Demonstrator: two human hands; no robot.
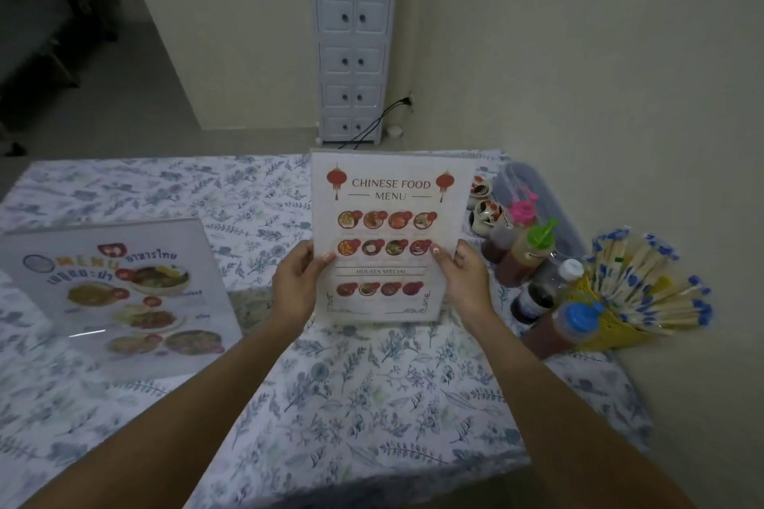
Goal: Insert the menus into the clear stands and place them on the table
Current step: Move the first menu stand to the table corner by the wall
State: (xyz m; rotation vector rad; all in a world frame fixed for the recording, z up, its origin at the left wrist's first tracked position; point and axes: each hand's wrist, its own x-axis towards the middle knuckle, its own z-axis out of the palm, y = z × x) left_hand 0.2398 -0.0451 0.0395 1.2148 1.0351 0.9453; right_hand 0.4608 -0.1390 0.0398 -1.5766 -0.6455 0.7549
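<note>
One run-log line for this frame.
both hands: left hand, right hand | hold: Chinese menu stand upright | Thai menu stand: on table

- Ahead of you stands a tall, narrow white cabinet [354, 35], five tiers of paired small doors with dark knobs, set against the wall.
- Right of the cabinet, a plain cream wall [578, 54] runs toward you; a black cable [380, 118] leads from an outlet [410, 98] just beside the cabinet's lower right down to its base.
- Left of the cabinet, a cream wall panel [215, 33] ends at a grey floor [103, 95].
- Farther left of the cabinet, dark furniture [45, 12] sits in shadow, too dim to identify.
- Lighting is dim and even throughout.
</note>
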